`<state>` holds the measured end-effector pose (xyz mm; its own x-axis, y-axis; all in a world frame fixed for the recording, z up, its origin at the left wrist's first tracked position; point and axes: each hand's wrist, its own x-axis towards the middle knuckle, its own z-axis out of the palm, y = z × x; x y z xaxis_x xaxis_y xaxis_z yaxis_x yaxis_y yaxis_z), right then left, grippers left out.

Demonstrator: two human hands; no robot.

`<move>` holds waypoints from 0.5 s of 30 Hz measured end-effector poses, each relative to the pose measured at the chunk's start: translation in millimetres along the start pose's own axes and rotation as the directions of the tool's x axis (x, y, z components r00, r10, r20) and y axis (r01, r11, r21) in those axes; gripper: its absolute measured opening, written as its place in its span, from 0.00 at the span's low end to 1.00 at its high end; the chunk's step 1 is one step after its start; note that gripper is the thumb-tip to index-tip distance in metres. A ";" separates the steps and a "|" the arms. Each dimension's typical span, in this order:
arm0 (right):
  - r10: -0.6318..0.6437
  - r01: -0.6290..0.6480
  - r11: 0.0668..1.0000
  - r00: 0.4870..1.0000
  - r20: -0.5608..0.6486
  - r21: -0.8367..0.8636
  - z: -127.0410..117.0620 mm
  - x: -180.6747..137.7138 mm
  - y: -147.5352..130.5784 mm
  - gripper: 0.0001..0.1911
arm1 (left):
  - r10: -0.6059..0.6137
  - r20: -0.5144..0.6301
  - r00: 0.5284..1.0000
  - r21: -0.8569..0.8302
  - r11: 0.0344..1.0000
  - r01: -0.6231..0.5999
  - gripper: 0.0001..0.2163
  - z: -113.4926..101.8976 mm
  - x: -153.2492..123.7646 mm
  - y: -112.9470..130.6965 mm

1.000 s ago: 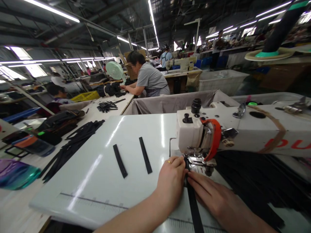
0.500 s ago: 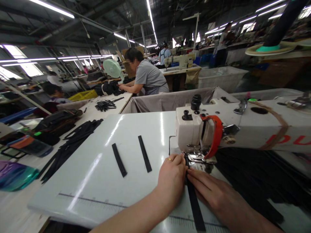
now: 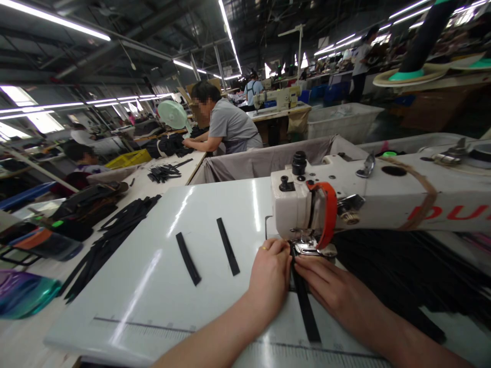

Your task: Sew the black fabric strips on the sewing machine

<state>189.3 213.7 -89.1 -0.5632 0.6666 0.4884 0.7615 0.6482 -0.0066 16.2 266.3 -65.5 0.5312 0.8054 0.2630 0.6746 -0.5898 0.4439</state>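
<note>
A black fabric strip (image 3: 306, 309) runs from the presser foot of the white sewing machine (image 3: 291, 197) down toward me across the pale table. Just left of the foot, my left hand (image 3: 270, 271) is closed with its fingertips on the strip's left edge. My right hand (image 3: 332, 283) has its fingers together, holding the strip's right edge below the foot. The fingers hide the part of the strip closest to the needle. Two short black strips, a left one (image 3: 187, 259) and a right one (image 3: 227, 247), lie apart on the tabletop to the left.
A printed ruler (image 3: 146, 329) crosses the table's front. Dark strips are heaped under the machine arm (image 3: 402, 276) and on the left side table (image 3: 111, 240). A purple-teal item (image 3: 30, 294) sits far left. Beyond a cloth-lined bin (image 3: 264, 156), a co-worker (image 3: 233, 122) bends over a bench.
The black strip has slid forward toward the machine, so its near end now shows above the ruler. Both hands stay on it beside the foot. My view has shifted slightly.
</note>
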 end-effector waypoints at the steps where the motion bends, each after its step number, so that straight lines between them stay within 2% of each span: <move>1: 0.001 -0.001 1.000 1.000 0.005 0.015 -1.4 0.4 0.7 0.20 | 0.004 -0.005 1.000 -0.014 1.000 -0.004 0.09 -0.5 0.0 -0.3; 9: -0.016 0.019 0.977 1.000 -0.015 0.212 -22.3 3.2 -3.7 0.14 | 0.015 -0.022 1.000 -0.037 0.999 -0.016 0.09 0.4 -1.1 -0.3; 15: 0.018 -0.019 0.973 1.000 0.007 0.230 -20.9 7.0 -0.8 0.14 | -0.006 0.007 1.000 -0.042 0.999 0.006 0.08 0.6 -0.7 0.0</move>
<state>191.4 210.2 -67.4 -0.5517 0.6809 0.4817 0.6779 0.7025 -0.2167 16.2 265.7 -66.2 0.5308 0.8083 0.2548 0.6554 -0.5821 0.4812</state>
